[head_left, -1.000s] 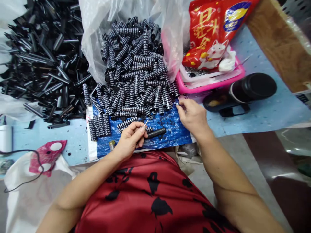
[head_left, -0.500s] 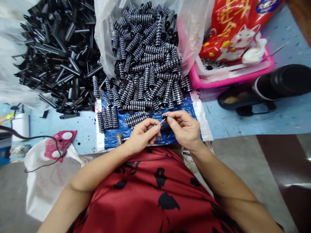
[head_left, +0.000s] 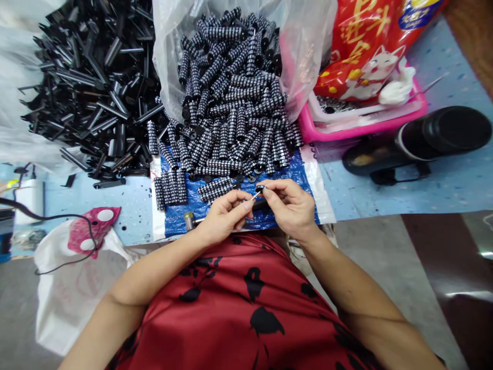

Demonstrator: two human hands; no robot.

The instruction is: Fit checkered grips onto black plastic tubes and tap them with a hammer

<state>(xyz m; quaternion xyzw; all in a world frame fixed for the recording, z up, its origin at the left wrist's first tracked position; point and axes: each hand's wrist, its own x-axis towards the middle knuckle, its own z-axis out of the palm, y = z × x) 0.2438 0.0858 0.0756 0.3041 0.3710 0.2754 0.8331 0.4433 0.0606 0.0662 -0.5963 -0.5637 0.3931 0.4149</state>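
Note:
My left hand (head_left: 230,215) pinches a thin metal pin (head_left: 256,196) between thumb and fingertips, its far end pointing up to the right. My right hand (head_left: 293,209) is closed on a small black ring-like piece (head_left: 260,188) with light marks, at the tip of the pin. Whether the pin sits inside the piece I cannot make out. Just beyond my hands lie black rods with rows of white marks (head_left: 217,189), some in a neat row (head_left: 170,188) to the left. Under my hands, a dark handle-like thing (head_left: 262,204) is partly hidden on the blue plastic sheet (head_left: 185,226).
A large heap of marked rods (head_left: 239,92) spills from a clear plastic bag (head_left: 167,61). To its left is a pile of black plastic parts (head_left: 96,92). On the right are a pink basket (head_left: 346,132), a red packet (head_left: 362,56) and a black flask (head_left: 416,139).
Both hands stay almost where they were, still holding the pin and the small piece together. The right hand has shifted very slightly left, and the camera view has turned a little.

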